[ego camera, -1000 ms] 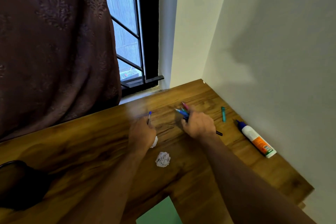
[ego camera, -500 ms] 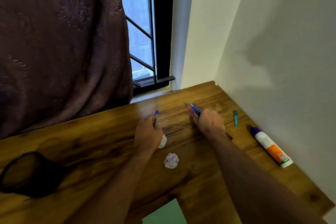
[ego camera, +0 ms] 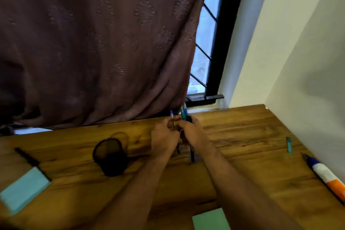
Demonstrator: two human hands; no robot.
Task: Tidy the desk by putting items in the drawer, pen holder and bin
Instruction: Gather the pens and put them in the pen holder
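Lower left of frame: pale blue rectangular notepad (ego camera: pixel 24 190) flat on the brown wooden bench (ego camera: pixel 242 136), thin dark pen (ego camera: pixel 27 157) just above it. Black mesh pen holder (ego camera: pixel 110 157) left of centre, upright. Centre: left hand (ego camera: pixel 164 139) closed on a blue-tipped pen (ego camera: pixel 172 117); right hand (ego camera: pixel 193 133) closed on a bunch of coloured pens (ego camera: pixel 183 113), hands touching. Right edge: white glue bottle with blue cap (ego camera: pixel 324 173), lying flat.
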